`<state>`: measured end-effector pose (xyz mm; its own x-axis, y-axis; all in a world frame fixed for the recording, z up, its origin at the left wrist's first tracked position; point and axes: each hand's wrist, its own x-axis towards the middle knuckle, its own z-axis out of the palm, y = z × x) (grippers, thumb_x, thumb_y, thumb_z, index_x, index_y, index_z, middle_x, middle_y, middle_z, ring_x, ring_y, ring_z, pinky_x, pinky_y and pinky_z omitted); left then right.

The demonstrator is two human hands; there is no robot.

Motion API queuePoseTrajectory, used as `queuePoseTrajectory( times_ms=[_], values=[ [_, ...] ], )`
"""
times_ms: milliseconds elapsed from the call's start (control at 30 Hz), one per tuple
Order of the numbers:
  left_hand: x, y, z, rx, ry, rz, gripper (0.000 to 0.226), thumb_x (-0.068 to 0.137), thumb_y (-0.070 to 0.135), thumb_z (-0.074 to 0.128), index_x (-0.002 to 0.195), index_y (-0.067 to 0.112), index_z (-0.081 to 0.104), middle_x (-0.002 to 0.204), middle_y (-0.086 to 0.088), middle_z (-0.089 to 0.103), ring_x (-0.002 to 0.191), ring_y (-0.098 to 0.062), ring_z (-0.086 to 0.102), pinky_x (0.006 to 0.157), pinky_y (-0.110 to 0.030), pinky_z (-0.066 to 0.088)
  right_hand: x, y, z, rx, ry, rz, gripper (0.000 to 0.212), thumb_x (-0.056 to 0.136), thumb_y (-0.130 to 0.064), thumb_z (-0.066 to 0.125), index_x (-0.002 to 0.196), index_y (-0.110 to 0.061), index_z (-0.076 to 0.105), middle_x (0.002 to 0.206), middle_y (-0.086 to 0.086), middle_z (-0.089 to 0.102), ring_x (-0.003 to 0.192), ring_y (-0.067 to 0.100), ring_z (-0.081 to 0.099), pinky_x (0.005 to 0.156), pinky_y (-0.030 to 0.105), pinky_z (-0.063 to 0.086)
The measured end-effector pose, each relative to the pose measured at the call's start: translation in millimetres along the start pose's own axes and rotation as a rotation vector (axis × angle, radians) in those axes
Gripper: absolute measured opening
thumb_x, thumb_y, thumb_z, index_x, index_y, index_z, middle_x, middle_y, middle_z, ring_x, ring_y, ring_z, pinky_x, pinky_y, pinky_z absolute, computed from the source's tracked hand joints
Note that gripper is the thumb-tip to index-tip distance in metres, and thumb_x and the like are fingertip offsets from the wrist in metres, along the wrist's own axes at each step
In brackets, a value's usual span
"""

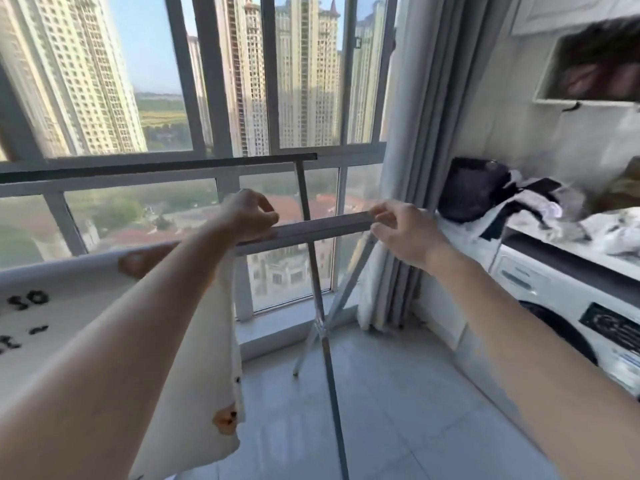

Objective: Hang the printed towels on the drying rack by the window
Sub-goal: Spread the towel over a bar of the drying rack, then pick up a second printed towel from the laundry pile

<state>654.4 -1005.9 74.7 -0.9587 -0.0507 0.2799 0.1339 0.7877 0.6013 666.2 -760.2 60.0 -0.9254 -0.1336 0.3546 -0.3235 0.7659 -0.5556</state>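
Observation:
A white printed towel (207,358) with black letters and orange figures hangs over the near bar (322,228) of the drying rack, covering its left part. My left hand (247,216) sits on the bar at the towel's right edge, fingers curled and pinching the cloth there. At the bar's bare right end, my right hand (401,232) has thumb and forefinger closed round the tip. The rack's far bar (173,168) runs higher up, close to the window, with nothing on it.
The rack's crossed metal legs (325,341) stand on the tiled floor below the bar. A grey curtain (412,133) hangs to the right. Further right, a washing machine (571,313) carries a dark bag (474,188) and a heap of laundry (606,233).

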Motion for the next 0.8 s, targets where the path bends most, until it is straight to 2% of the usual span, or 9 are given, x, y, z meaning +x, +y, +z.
queuePoseTrajectory(
  times_ms=[67, 167, 267, 333, 400, 500, 567, 700, 800],
  values=[
    [14, 33, 27, -0.014, 0.005, 0.061, 0.020, 0.083, 0.017, 0.060, 0.097, 0.006, 0.069, 0.107, -0.019, 0.068, 0.094, -0.031, 0.063, 0.078, -0.028, 0.045, 1, 29, -19, -0.004, 0.043, 0.045, 0.031, 0.086, -0.026, 0.053, 0.117, -0.021, 0.057, 0.119, 0.001, 0.063, 0.111, 0.020, 0.057, 0.092, 0.030, 0.044],
    [39, 92, 77, -0.069, -0.011, 0.168, 0.016, 0.082, 0.014, 0.060, 0.093, 0.009, 0.071, 0.103, -0.017, 0.070, 0.094, -0.030, 0.064, 0.078, -0.027, 0.047, 2, 79, -54, -0.001, 0.145, 0.118, 0.029, 0.085, -0.024, 0.054, 0.113, -0.020, 0.061, 0.110, 0.001, 0.066, 0.105, 0.020, 0.060, 0.092, 0.033, 0.048],
    [63, 147, 126, -0.110, -0.083, 0.286, 0.017, 0.079, 0.013, 0.058, 0.089, 0.007, 0.071, 0.100, -0.020, 0.071, 0.095, -0.032, 0.065, 0.087, -0.038, 0.052, 2, 124, -81, -0.006, 0.217, 0.206, 0.025, 0.083, -0.023, 0.053, 0.107, -0.021, 0.061, 0.094, -0.007, 0.061, 0.097, 0.019, 0.060, 0.084, 0.032, 0.049],
    [76, 178, 159, -0.160, -0.137, 0.328, 0.020, 0.077, 0.017, 0.057, 0.085, 0.005, 0.071, 0.094, -0.022, 0.071, 0.084, -0.032, 0.065, 0.079, -0.034, 0.053, 1, 152, -96, -0.019, 0.239, 0.260, 0.025, 0.083, -0.022, 0.053, 0.107, -0.020, 0.061, 0.091, -0.008, 0.060, 0.096, 0.020, 0.060, 0.084, 0.035, 0.050],
    [88, 209, 198, -0.206, -0.218, 0.375, 0.012, 0.079, 0.015, 0.059, 0.082, 0.009, 0.070, 0.088, -0.015, 0.071, 0.077, -0.028, 0.063, 0.066, -0.025, 0.048, 1, 182, -113, -0.049, 0.270, 0.322, 0.025, 0.083, -0.021, 0.052, 0.106, -0.019, 0.061, 0.093, -0.005, 0.061, 0.094, 0.022, 0.061, 0.083, 0.036, 0.051],
    [109, 253, 252, -0.246, -0.325, 0.465, 0.016, 0.080, 0.012, 0.055, 0.073, 0.023, 0.065, 0.081, -0.005, 0.067, 0.072, -0.021, 0.063, 0.047, -0.017, 0.046, 4, 224, -141, -0.092, 0.321, 0.408, 0.027, 0.083, -0.022, 0.052, 0.108, -0.018, 0.060, 0.099, -0.001, 0.062, 0.094, 0.022, 0.061, 0.082, 0.034, 0.050],
    [127, 279, 281, -0.276, -0.369, 0.493, 0.018, 0.080, 0.013, 0.053, 0.077, 0.023, 0.067, 0.084, -0.003, 0.068, 0.076, -0.020, 0.064, 0.043, -0.007, 0.043, 12, 252, -159, -0.144, 0.353, 0.446, 0.028, 0.084, -0.021, 0.052, 0.110, -0.017, 0.061, 0.103, 0.001, 0.064, 0.097, 0.021, 0.060, 0.086, 0.035, 0.049],
    [170, 330, 329, -0.346, -0.441, 0.542, 0.020, 0.081, 0.012, 0.054, 0.091, 0.016, 0.071, 0.096, -0.007, 0.071, 0.082, -0.021, 0.063, 0.056, -0.010, 0.045, 42, 300, -202, -0.216, 0.413, 0.524, 0.024, 0.084, -0.025, 0.052, 0.106, -0.020, 0.061, 0.100, -0.003, 0.062, 0.096, 0.019, 0.059, 0.085, 0.034, 0.049],
    [202, 362, 362, -0.355, -0.451, 0.586, 0.021, 0.082, 0.009, 0.053, 0.091, 0.012, 0.072, 0.101, -0.010, 0.071, 0.095, -0.029, 0.064, 0.082, -0.027, 0.051, 65, 333, -226, -0.238, 0.481, 0.553, 0.025, 0.082, -0.032, 0.053, 0.103, -0.021, 0.061, 0.095, -0.005, 0.060, 0.093, 0.019, 0.060, 0.086, 0.037, 0.049]
  ],
)
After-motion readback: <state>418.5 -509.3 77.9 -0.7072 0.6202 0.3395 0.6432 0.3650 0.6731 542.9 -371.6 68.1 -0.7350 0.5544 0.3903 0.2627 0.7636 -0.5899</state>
